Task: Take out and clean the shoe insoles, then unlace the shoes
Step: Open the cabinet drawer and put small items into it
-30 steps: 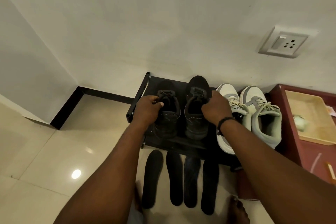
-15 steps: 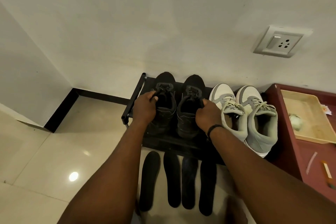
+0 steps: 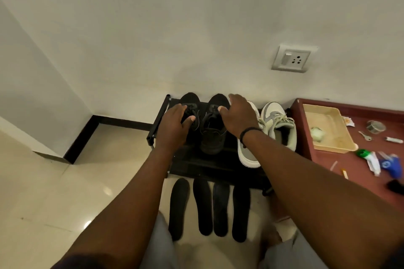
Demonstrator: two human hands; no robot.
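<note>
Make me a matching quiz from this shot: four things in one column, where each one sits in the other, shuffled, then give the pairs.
Things:
1. black shoes
2. four insoles
3. beige tray
4. wall socket

Places:
A. on the floor tiles, side by side in front of the rack
B. on the wall above the grey and white sneakers
C. on the dark red surface at the right
D. on the black rack, under both hands

Pairs: 1-D, 2-A, 3-C, 4-B
</note>
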